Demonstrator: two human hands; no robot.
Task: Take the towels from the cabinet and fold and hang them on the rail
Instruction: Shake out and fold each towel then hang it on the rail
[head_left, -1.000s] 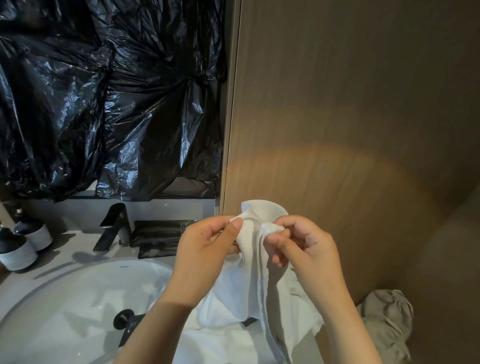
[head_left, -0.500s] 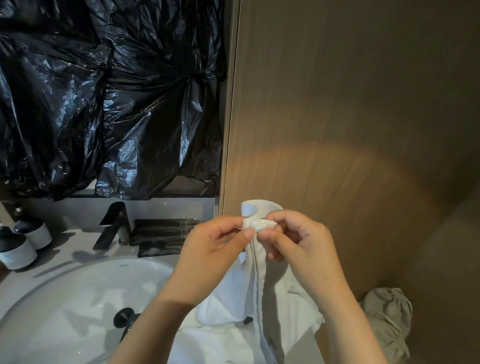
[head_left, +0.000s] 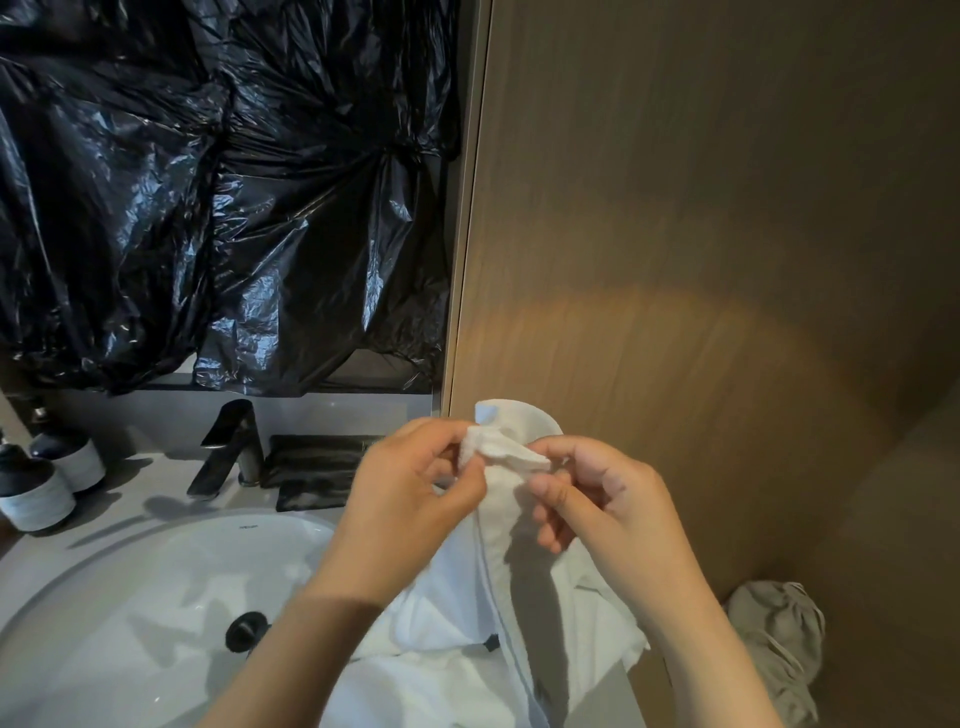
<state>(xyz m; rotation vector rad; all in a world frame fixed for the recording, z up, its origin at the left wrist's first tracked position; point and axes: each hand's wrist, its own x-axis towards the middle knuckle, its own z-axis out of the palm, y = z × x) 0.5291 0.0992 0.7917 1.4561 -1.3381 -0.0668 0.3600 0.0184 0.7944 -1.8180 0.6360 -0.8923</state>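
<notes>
Across the whole right half, a tall brown wood-grain panel (head_left: 727, 208), with a warm patch of light in its middle. To the left of it, crumpled black plastic sheeting (head_left: 208, 182), covering the wall above the counter. Below that, a round white basin (head_left: 130, 597) set in a pale grey counter (head_left: 130, 488).

In front of the panel's left edge, lifted above the right side of the basin: a white towel (head_left: 509, 545), its top corner bunched, its long body hanging down to more white cloth heaped at the bottom edge. Whether that heap is the same towel, cannot tell.

Left hand (head_left: 410, 499): closed around the bunched corner, thumb and fingers pinching it. Right hand (head_left: 602, 499): fingers curled, taking the pointed tip of the same corner between forefinger and thumb. Both hands close together, almost touching.

Low on the right, on the floor by the panel, a grey crumpled cloth (head_left: 779, 639). Behind the basin, a dark angular faucet (head_left: 228, 447), and just beside it a flat dark tray (head_left: 311, 467). At the far left, two dark-topped jars (head_left: 36, 499) standing side by side. Inside the basin, a small black drain plug (head_left: 247, 629).
</notes>
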